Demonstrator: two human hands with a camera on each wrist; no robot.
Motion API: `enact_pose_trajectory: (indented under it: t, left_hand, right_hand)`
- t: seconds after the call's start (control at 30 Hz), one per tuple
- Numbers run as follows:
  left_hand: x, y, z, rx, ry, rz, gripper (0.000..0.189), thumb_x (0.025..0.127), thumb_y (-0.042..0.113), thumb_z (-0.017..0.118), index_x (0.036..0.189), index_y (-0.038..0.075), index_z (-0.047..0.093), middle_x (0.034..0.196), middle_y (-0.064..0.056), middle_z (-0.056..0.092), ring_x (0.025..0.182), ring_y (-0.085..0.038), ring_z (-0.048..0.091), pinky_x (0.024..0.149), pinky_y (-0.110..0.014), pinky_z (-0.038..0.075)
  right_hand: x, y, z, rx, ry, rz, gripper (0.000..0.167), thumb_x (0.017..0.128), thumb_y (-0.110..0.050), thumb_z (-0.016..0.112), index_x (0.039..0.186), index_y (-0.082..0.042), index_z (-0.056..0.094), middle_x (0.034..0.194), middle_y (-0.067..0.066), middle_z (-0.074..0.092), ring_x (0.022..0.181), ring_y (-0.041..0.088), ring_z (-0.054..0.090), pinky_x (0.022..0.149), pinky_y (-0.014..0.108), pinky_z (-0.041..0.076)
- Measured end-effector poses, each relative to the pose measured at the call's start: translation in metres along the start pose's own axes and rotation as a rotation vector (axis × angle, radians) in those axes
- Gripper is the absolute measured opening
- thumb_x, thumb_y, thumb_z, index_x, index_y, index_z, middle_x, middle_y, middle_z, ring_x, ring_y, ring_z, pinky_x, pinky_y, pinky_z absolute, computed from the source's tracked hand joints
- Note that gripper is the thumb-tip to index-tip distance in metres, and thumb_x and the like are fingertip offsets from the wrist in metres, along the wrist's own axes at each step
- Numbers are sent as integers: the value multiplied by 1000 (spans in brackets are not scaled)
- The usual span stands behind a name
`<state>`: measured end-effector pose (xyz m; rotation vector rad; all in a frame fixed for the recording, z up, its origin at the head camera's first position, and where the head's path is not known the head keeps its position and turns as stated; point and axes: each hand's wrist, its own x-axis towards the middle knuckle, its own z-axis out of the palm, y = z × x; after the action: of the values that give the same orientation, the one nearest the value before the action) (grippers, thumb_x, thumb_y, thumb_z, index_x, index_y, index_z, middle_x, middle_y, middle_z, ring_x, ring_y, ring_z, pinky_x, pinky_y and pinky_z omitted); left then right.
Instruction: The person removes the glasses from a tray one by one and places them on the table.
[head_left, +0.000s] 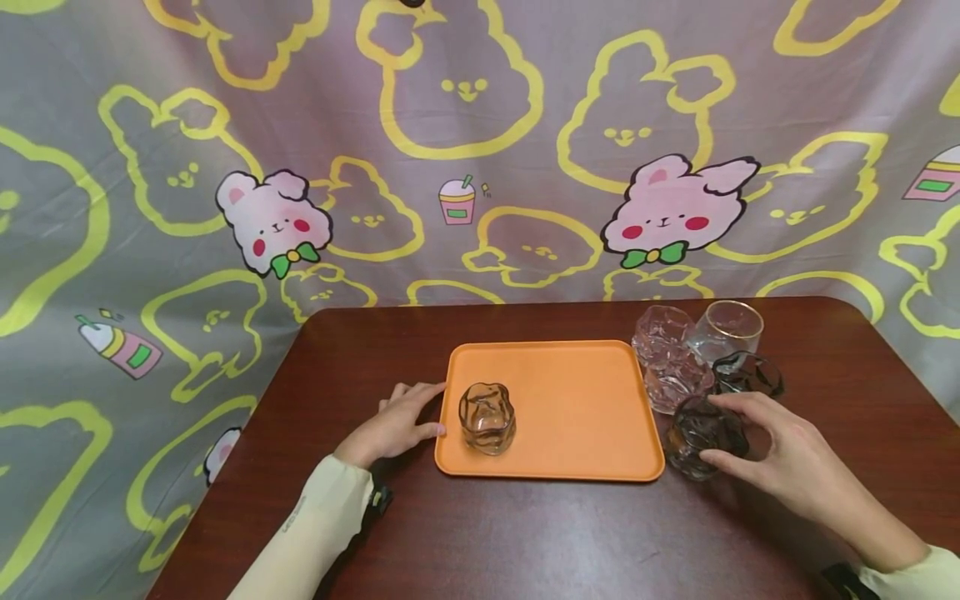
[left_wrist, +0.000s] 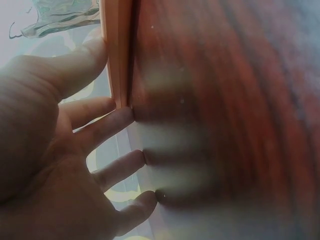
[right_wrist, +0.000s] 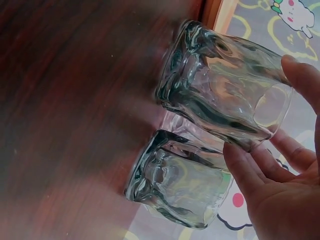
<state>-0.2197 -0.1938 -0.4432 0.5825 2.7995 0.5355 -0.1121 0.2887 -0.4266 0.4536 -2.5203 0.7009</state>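
My right hand (head_left: 795,450) holds a smoky grey wavy glass (head_left: 705,437) by its upper part, thumb and fingers on either side of the rim. This glass is just off the right edge of the orange tray (head_left: 570,408); whether its base touches the table I cannot tell. A second smoky grey glass (right_wrist: 180,180) stands beside it in the right wrist view. At the tray's left side, my left hand (head_left: 397,425) rests with its thumb against the rim and spread fingertips on the table. A smoky wavy glass (head_left: 487,421) stands upright on the tray's left part.
Behind the held glass stand two pinkish wavy glasses, one farther back (head_left: 663,333) and one nearer (head_left: 678,379). A clear glass with a gold rim (head_left: 731,329) is at the back right. The dark wooden table (head_left: 525,533) ends at a patterned curtain (head_left: 465,250).
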Motion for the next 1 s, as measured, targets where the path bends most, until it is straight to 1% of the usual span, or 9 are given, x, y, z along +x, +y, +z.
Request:
enact_pose_trajectory:
  t: [0.1, 0.3, 0.53, 0.67, 0.77, 0.93, 1.0]
  left_hand:
    - [0, 0, 0, 1, 3, 3, 70, 86, 35, 69, 146, 19, 38, 141, -1, 43, 119, -24, 35, 90, -52, 28]
    - [-1, 0, 0, -4, 7, 9, 69, 86, 35, 69, 146, 18, 38, 141, -1, 43, 119, -24, 35, 90, -52, 28]
    - [-2, 2, -1, -5, -2, 1, 69, 86, 35, 68, 146, 18, 38, 142, -2, 43, 119, -25, 35, 91, -53, 27]
    - [-2, 2, -1, -4, -1, 0, 69, 86, 35, 68, 146, 18, 38, 141, -1, 43, 119, -24, 35, 91, -53, 27]
    - [-2, 2, -1, -3, 13, 11, 69, 86, 34, 69, 145, 17, 39, 141, -2, 44, 118, -24, 36, 90, -52, 28]
    - [-2, 1, -1, -4, 22, 28, 68, 86, 33, 70, 145, 17, 40, 140, -2, 45, 117, -24, 37, 88, -51, 28]
    - [-2, 0, -1, -3, 19, 28, 68, 86, 34, 69, 145, 18, 40, 140, -2, 45, 116, -24, 37, 88, -51, 28]
  right_hand:
    - [0, 0, 0, 9, -1, 3, 71, 51, -24, 94, 114, -13, 64, 108, 0, 62, 96, 13, 53, 81, 8, 29]
    - [0, 0, 0, 5, -10, 13, 71, 52, -26, 93, 115, -14, 64, 109, 1, 62, 95, 14, 53, 80, 10, 31]
    - [2, -2, -2, 7, -25, -19, 72, 51, -23, 94, 115, -12, 64, 109, -2, 61, 97, 10, 51, 81, 9, 30]
    - [6, -5, -7, -7, -40, -27, 72, 51, -26, 93, 115, -13, 64, 110, -2, 59, 92, 12, 53, 78, 10, 33]
    - [9, -8, -11, -11, -37, -41, 71, 52, -26, 93, 116, -13, 64, 111, -3, 59, 89, 12, 55, 76, 10, 36]
    - [16, -13, -14, 3, -14, -82, 70, 53, -23, 93, 116, -11, 65, 112, -2, 58, 97, 7, 50, 79, 9, 32]
    - [19, -16, -14, 6, -1, -86, 68, 53, -22, 92, 114, -10, 66, 113, 0, 58, 100, 9, 49, 81, 9, 29]
